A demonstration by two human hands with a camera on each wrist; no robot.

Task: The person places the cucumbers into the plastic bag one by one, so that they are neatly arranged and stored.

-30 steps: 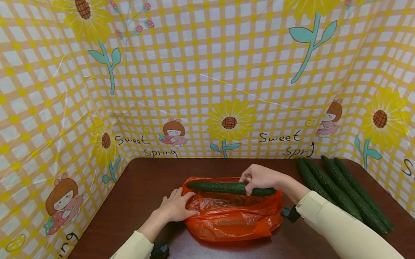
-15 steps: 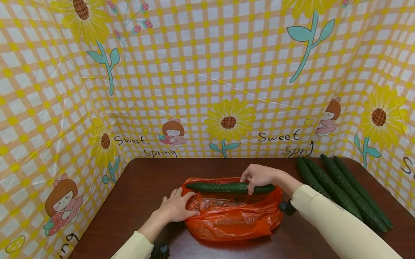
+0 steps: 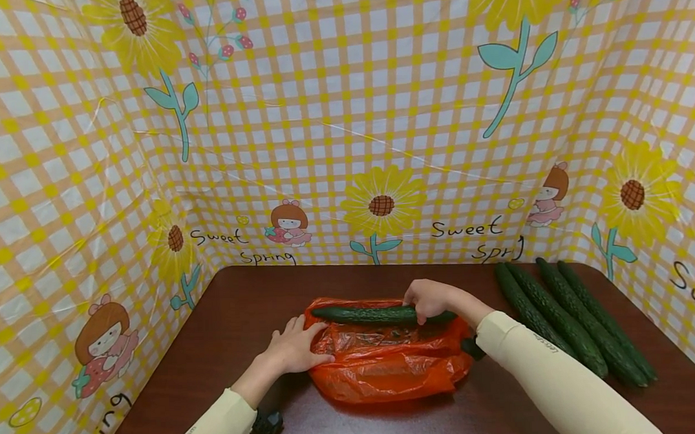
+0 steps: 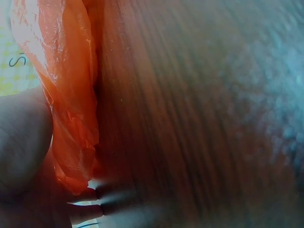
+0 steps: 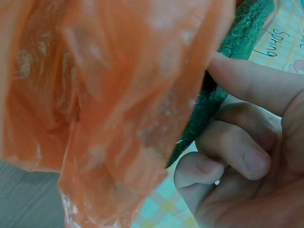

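Note:
A dark green cucumber (image 3: 363, 315) lies lengthwise along the back of the mouth of an orange-red plastic bag (image 3: 389, 374). My right hand (image 3: 435, 298) pinches it near its right end, thumb and index finger on its sides, as the right wrist view also shows with the cucumber (image 5: 242, 35) partly behind the bag (image 5: 128, 90). At the bag's left end, my left hand (image 3: 295, 345) rests with spread, fairly straight fingers. Its thumb lies over the front rim. What lies deeper in the bag is unclear.
Several more cucumbers (image 3: 561, 318) lie side by side at the right of the dark brown table (image 3: 240, 299). A yellow checked cloth (image 3: 320, 114) with sunflowers walls in the back and both sides. Dark wrist devices (image 3: 269, 424) sit at the sleeves.
My right hand has lowered slightly with the cucumber, whose right end has sunk a little deeper into the bag. My left hand has stayed in place.

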